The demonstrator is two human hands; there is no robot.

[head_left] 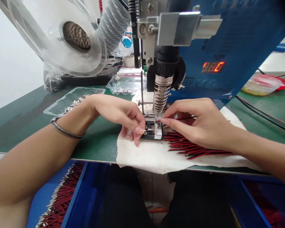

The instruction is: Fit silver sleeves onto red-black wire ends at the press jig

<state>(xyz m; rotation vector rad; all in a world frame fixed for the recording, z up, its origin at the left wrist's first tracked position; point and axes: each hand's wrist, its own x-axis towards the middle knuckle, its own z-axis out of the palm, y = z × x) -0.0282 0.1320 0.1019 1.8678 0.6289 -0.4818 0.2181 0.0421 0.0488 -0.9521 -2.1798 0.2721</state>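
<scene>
My left hand (pixel 129 118) is closed in a pinch at the left side of a small black fixture (pixel 150 136). Between thumb and forefinger it grips the end of a small metal connector (pixel 149 129), which lies in the fixture. My right hand (pixel 197 122) reaches in from the right, thumb and forefinger pinched on a red-and-black wire (pixel 159 120) whose tip is at the fixture's back edge. Directly above stands the spring-wrapped tip of a soldering iron (pixel 161 93). Under my right hand lies a pile of red-and-black wires (pixel 190 147) on a white cloth (pixel 144 156).
A blue machine (pixel 228 41) with a red lit display rises behind. A clear round hood (pixel 54 60) on a grey hose stands at back left. Metal connectors (pixel 73 104) lie near my left forearm. A blue bin (pixel 72 202) below holds wires with metal ends.
</scene>
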